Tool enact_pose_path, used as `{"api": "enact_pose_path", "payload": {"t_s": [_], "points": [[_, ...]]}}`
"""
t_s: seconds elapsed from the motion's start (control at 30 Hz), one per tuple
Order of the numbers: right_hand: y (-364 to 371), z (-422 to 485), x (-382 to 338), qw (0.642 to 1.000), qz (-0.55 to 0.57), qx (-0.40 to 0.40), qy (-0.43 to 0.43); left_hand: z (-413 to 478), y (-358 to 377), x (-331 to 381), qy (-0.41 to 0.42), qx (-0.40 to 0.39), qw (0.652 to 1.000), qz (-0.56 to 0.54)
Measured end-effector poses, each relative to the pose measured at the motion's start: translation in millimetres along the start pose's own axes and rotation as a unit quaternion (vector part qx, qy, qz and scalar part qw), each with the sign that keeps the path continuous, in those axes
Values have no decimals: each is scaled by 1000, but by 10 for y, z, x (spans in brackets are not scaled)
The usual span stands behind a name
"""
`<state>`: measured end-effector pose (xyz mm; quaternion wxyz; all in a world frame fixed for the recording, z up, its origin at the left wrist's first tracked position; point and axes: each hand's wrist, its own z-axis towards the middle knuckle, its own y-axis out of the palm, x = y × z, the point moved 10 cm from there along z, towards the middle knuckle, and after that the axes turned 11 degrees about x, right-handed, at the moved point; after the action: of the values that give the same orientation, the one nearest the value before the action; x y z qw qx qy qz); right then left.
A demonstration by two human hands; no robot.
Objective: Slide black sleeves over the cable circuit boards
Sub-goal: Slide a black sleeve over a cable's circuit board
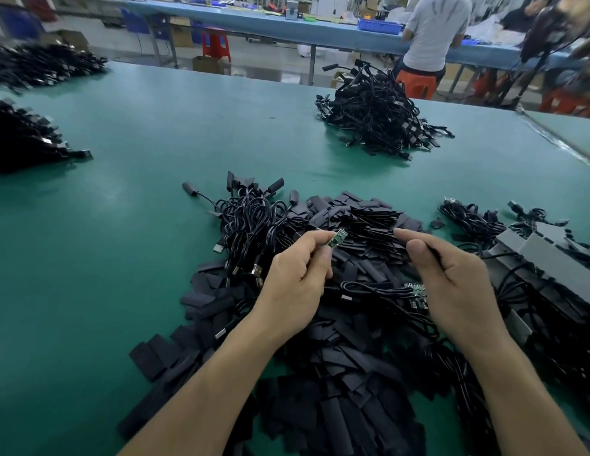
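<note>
My left hand pinches a small green circuit board at the end of a black cable, holding it above a heap of flat black sleeves. A little to the right, my right hand hovers over the same heap with its fingers curled; a thin dark piece shows between thumb and fingers, but I cannot tell what it is. Two more bare green boards lie on cables between my wrists. A bundle of black cables lies just left of the sleeves.
A pile of cables with sleeved ends sits at the far middle of the green table. Dark piles lie at the left edge. Grey trays and cables crowd the right. A person stands at a far blue bench.
</note>
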<state>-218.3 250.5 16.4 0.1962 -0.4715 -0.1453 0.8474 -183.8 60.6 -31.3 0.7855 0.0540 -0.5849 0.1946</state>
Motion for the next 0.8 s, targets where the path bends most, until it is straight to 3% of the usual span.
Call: {"api": "enact_pose_path", "payload": {"t_s": [0.2, 0.33, 0.6, 0.8], "points": [[252, -88, -145, 995, -9, -85, -46, 0, 0, 12, -16, -12, 1000, -11], [307, -115, -196, 994, -21, -71, -76, -16, 31, 12, -18, -28, 999, -8], [277, -163, -282, 990, 121, -23, -64, -30, 78, 7, -28, -57, 998, -22], [285, -183, -249, 995, 80, -33, -41, -40, 107, -32, -55, -67, 995, -55]]}}
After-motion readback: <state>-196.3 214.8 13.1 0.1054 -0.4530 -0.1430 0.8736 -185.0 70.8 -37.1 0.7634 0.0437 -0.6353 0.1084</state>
